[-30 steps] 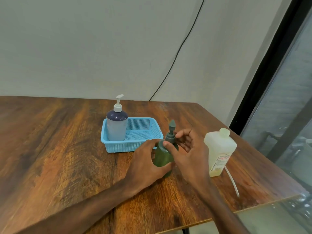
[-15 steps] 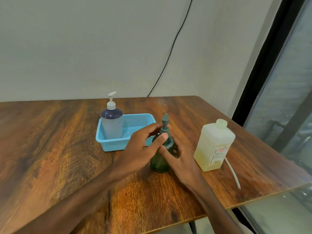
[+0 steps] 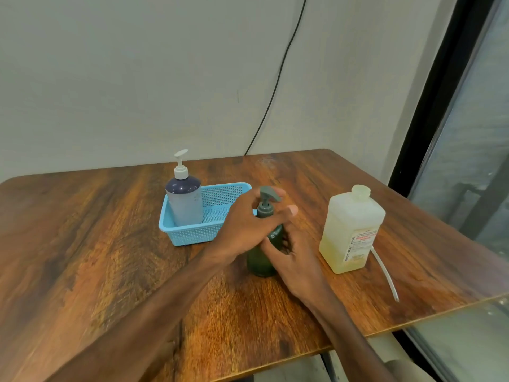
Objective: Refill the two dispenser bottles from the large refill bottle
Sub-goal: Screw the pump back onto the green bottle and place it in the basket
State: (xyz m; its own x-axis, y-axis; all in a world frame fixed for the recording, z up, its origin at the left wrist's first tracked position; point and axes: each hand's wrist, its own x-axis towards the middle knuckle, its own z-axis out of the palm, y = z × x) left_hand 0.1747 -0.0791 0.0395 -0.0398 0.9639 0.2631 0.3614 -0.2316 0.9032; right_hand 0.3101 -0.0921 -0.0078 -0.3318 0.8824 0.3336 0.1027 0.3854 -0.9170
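Green dispenser bottle [image 3: 259,264] stands upright on table [image 3: 96,244], between blue basket [image 3: 192,235] and refill bottle [image 3: 352,230]. Right hand [image 3: 300,266] clasps its body; left hand [image 3: 245,230] wraps the pump collar [image 3: 265,211]. Judgement: brace base firmly, twist collar only, keep bottle vertical.

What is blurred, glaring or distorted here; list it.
Head view: soft, even light, faint shadows, no strong glare; left hand slightly blurred at the green bottle; table edges bowed by the wide lens; refill bottle label's small print unreadable.
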